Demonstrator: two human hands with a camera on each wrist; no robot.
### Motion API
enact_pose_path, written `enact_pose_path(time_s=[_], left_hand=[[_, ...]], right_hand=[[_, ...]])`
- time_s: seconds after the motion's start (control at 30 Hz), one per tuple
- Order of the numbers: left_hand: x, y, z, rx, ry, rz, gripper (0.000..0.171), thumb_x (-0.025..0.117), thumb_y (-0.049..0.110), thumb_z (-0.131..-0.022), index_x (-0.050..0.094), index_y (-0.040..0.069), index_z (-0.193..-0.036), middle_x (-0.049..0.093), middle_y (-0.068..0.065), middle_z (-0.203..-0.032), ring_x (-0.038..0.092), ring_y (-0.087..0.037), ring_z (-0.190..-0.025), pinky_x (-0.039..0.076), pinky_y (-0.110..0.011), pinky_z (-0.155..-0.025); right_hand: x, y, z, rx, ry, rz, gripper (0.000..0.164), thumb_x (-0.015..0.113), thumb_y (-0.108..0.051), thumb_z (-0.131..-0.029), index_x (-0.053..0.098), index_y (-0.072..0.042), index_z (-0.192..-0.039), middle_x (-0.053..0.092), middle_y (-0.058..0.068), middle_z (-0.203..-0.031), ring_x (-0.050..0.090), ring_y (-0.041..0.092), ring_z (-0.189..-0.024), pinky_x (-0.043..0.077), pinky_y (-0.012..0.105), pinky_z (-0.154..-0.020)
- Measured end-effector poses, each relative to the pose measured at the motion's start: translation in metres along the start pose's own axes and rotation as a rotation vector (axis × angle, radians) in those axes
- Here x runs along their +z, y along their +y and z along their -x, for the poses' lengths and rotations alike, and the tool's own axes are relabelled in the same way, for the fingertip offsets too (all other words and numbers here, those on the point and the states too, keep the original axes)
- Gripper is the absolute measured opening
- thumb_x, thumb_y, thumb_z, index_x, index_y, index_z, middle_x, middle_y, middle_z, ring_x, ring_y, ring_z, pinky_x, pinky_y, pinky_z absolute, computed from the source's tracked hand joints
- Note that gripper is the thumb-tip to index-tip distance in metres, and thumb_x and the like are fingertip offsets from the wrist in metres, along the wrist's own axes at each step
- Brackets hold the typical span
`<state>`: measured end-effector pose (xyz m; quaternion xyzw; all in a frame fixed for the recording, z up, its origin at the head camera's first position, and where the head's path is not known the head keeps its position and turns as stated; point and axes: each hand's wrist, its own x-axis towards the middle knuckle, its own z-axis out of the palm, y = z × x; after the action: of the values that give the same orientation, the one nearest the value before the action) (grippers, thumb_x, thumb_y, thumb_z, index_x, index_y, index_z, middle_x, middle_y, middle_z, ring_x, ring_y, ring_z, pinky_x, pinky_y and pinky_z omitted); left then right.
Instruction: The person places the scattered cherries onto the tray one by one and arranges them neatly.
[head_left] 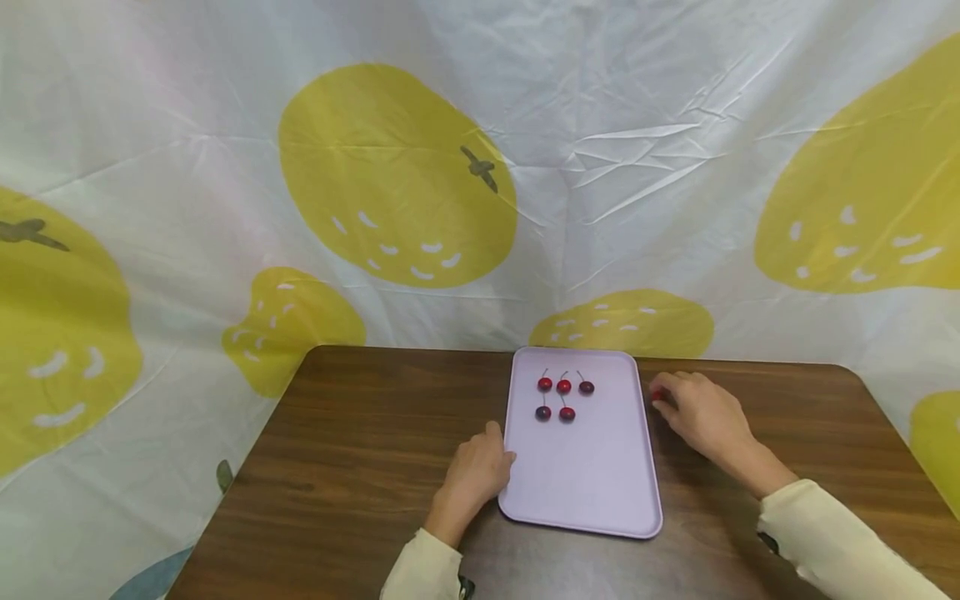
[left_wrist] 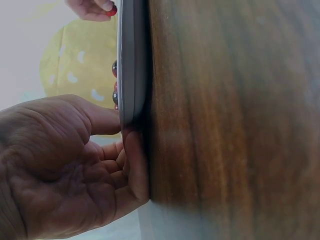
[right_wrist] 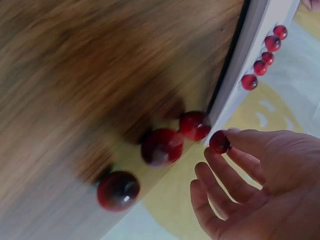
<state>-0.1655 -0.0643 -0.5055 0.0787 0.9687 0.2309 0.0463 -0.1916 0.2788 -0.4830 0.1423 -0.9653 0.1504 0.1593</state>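
Your left hand (head_left: 474,468) pinching the tray (head_left: 581,479), long axis running away from you, five cherries (head_left: 564,387) on its far half, stems (head_left: 580,377) pointing away, your right hand (head_left: 702,414) pinching another cherry (right_wrist: 219,142) right of it.

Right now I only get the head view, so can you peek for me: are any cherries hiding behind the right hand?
Observer: Yes, the right wrist view shows three cherries on the table, close by the right hand.
Child: Cool! What can't I see on the other side?
Observer: In the left wrist view, the left hand grips the tray with one of its fingers tucked low against the edge, next to the tabletop.
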Motion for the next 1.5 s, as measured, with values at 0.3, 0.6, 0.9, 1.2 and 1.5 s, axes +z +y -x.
enact_pose_path(time_s=[0.3,0.6,0.9,1.2,1.5], left_hand=[[0.0,0.0,-0.001,0.012,0.023,-0.02,0.031,0.073,0.021,-0.099,0.057,-0.003,-0.111,0.073,-0.027,-0.097,0.074,-0.046,-0.089,0.059,-0.055,-0.078],[0.0,-0.001,0.0,0.007,0.031,-0.027,0.032,0.074,0.022,-0.098,0.057,-0.003,-0.11,0.073,-0.026,-0.097,0.074,-0.047,-0.089,0.059,-0.055,-0.079],[0.0,-0.001,-0.001,0.001,0.02,-0.024,0.033,0.073,0.023,-0.099,0.057,-0.004,-0.112,0.073,-0.026,-0.098,0.074,-0.046,-0.09,0.059,-0.054,-0.08],[0.0,-0.001,0.0,0.004,0.026,-0.035,0.033,0.073,0.023,-0.099,0.058,-0.003,-0.111,0.073,-0.026,-0.098,0.074,-0.046,-0.089,0.059,-0.054,-0.079],[-0.001,-0.001,-0.001,-0.008,0.014,-0.033,0.034,0.073,0.023,-0.099,0.057,-0.004,-0.113,0.073,-0.026,-0.099,0.074,-0.046,-0.091,0.06,-0.054,-0.08]], right_hand=[[0.013,-0.028,-0.008,0.021,-0.021,-0.043,0.022,0.081,-0.008,-0.088,0.076,-0.011,-0.109,0.077,0.011,-0.101,0.071,0.029,-0.088,0.057,0.052,-0.073],[0.028,-0.054,-0.015,0.034,-0.063,-0.083,0.021,0.082,-0.013,-0.089,0.076,-0.014,-0.109,0.079,0.009,-0.107,0.071,0.024,-0.089,0.059,0.05,-0.078],[0.041,-0.068,-0.015,0.001,-0.098,-0.08,0.021,0.086,-0.018,-0.087,0.075,-0.016,-0.105,0.078,0.006,-0.097,0.072,0.019,-0.083,0.058,0.047,-0.073],[0.05,-0.07,-0.018,-0.017,-0.098,-0.076,0.022,0.088,-0.019,-0.085,0.076,-0.016,-0.103,0.075,0.002,-0.09,0.065,0.015,-0.079,0.057,0.043,-0.07],[0.052,-0.067,-0.021,-0.001,-0.101,-0.068,0.021,0.087,-0.02,-0.086,0.075,-0.017,-0.103,0.075,0.0,-0.09,0.065,0.013,-0.078,0.056,0.042,-0.067]])
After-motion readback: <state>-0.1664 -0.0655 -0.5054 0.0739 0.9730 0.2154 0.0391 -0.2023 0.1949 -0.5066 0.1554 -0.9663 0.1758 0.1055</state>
